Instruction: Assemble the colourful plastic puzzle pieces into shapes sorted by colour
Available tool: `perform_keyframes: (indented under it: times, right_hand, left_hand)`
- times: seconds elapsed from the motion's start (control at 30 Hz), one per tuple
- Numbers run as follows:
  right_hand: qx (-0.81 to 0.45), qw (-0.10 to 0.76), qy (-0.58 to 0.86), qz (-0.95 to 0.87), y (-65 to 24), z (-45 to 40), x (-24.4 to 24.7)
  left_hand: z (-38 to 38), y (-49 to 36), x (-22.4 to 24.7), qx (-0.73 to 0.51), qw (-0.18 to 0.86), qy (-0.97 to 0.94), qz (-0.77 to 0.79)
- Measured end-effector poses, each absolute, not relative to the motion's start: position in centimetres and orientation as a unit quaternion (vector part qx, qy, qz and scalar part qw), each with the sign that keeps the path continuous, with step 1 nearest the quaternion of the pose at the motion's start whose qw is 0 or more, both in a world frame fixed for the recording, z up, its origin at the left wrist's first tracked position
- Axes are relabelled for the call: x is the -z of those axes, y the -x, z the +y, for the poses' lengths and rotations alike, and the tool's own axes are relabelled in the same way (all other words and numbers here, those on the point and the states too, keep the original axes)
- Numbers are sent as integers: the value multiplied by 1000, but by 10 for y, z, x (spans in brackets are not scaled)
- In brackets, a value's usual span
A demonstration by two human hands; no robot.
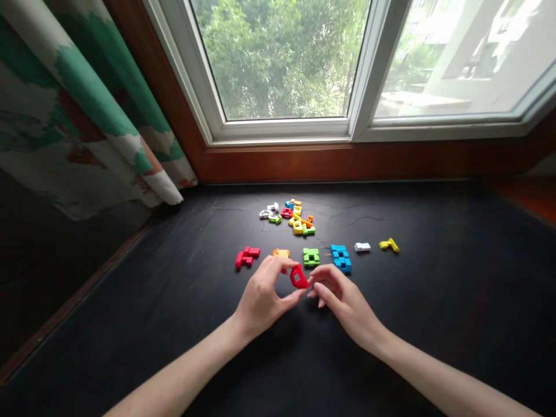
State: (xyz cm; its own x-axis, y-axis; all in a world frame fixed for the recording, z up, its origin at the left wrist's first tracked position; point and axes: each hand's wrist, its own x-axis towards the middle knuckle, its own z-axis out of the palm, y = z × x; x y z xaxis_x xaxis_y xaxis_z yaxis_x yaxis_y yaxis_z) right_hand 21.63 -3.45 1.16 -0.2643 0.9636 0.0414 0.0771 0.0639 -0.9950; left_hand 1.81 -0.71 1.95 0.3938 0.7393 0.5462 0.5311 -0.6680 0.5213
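The left hand (263, 295), curled, pinches a red plastic puzzle piece (299, 277) from one side while the half-closed right hand (343, 304) grips its other side, the two together holding it tilted up, just near a spaced row of coloured pieces (311, 256).

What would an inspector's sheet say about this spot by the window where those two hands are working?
Surface: black, faintly creased covering on a ledge.
Job's things: red block piece with a square hole, held between both hands.
Clutter: heap of multicoloured pieces; a row of red, orange, green, blue, white and yellow pieces.
Grippers: none; left hand and right hand pinch the piece.
Cables: nothing seen.
Surroundings: green-and-white curtain, white-framed window, trees outside.
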Motion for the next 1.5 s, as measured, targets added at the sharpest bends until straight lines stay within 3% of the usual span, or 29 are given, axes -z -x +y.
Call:
perform_keyframes:
  times: [0.23,1.5]
  right_hand:
    - [-546,424,417,-590,-214,-34,-4]
    - [-332,433,424,-723,-221,-37,-7]
  left_hand:
    - [-17,-19,-5,-390,162,-829,365]
    - [-14,-15,-10,-323,272,-819,388]
